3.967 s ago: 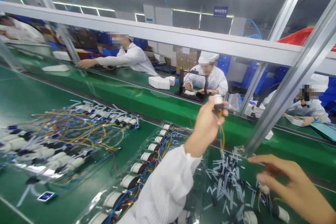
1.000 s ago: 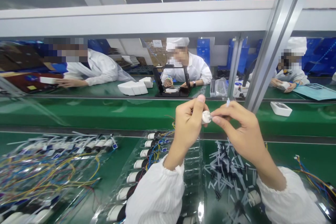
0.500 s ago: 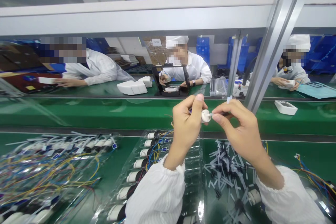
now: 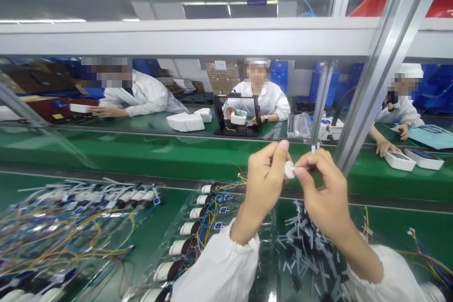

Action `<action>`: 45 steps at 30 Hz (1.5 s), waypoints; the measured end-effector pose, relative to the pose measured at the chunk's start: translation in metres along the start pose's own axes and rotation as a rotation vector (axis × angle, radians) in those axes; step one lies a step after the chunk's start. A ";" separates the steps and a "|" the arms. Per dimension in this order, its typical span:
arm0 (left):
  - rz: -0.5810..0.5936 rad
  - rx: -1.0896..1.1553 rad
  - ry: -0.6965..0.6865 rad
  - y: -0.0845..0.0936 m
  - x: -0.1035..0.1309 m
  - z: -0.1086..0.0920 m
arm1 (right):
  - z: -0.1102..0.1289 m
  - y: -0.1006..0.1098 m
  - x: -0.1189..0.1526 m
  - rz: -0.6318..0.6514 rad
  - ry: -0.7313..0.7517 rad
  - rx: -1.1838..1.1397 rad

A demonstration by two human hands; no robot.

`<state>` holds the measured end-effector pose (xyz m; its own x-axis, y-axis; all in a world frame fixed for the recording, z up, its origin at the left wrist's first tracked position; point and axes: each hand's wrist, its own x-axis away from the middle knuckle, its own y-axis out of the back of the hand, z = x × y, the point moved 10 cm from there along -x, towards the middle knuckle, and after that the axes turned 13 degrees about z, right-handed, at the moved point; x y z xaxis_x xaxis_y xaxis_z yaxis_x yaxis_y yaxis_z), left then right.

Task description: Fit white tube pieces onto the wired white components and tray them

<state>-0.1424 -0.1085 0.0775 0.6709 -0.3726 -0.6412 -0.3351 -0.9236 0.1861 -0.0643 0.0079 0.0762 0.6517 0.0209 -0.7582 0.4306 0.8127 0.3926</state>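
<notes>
My left hand [image 4: 265, 184] is closed around a small white round-ended part [image 4: 289, 170], probably like the white-and-black cylinders on the tray; its flat end faces right. The fingers of my right hand [image 4: 323, 184] pinch a short thin tube [image 4: 296, 168] against a nub on that end. Whether the tube is fully seated cannot be made out. A pale tip [image 4: 314, 149] sticks up above my right index finger. Below my right hand lies a pile of short translucent tubes [image 4: 300, 236] with black pieces among them. Left of my left forearm, wired white-and-black cylinders [image 4: 191, 228] lie in a clear plastic tray [image 4: 271, 226].
More wired cylinders [image 4: 123, 197] cover the left of the green bench. Loose coloured wires [image 4: 424, 250] lie at right. A metal post [image 4: 375, 66] and shelf beam [image 4: 177, 40] stand ahead. Across the raised green ledge [image 4: 159, 151], several co-workers handle white devices [image 4: 399, 160].
The view has shifted, so my hands appear slightly right and lower, still holding the part and tube. At right, a co-worker's hand now rests on a white device beside another.
</notes>
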 end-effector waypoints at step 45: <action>0.152 -0.427 0.026 -0.009 -0.003 0.006 | -0.020 0.021 -0.008 0.130 -0.076 -0.024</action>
<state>-0.1455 -0.0985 0.0737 0.6532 -0.5042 -0.5648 -0.1322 -0.8105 0.5706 -0.0730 0.0360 0.0805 0.7468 0.0830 -0.6598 0.3255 0.8196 0.4715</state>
